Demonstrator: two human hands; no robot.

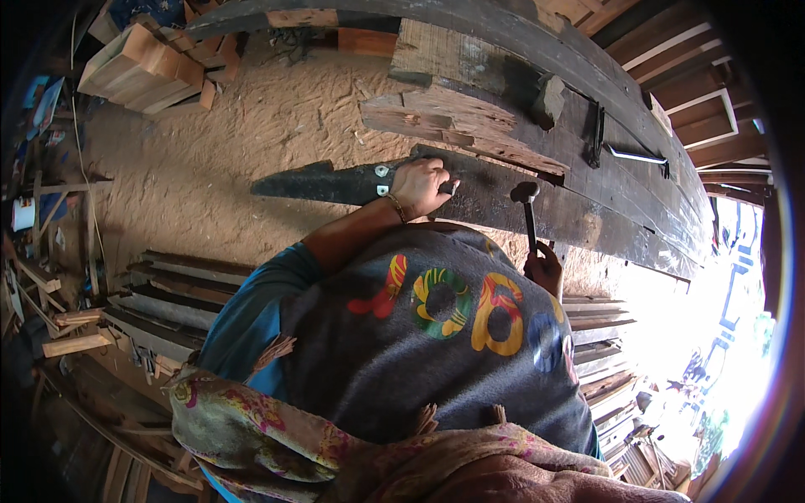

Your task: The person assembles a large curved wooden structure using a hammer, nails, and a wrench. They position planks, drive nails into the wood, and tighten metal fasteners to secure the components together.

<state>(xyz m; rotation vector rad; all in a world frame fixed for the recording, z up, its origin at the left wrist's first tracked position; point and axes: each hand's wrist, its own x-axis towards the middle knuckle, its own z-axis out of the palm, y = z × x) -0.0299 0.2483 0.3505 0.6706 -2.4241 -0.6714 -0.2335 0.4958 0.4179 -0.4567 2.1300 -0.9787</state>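
Observation:
My right hand (545, 267) is wrapped round the handle of a hammer (526, 194), whose head stands up over a long dark plank (486, 186). Left of the hammer, my left hand (419, 188) rests on that same plank with its fingers curled closed. A small thing may be pinched in it, but I cannot make it out. Just left of that hand, two small whitish pieces (382, 171) lie on the plank near its pointed, notched end. A splintered, reddish broken board (453, 117) lies beyond the plank.
A grey stone (549, 102) and a bent metal bar (637, 157) rest on the farther dark boards (495, 63). Cut wooden blocks (138, 71) are stacked at the far left on sandy ground (277, 109). Stacked timbers (180, 289) lie near my left side.

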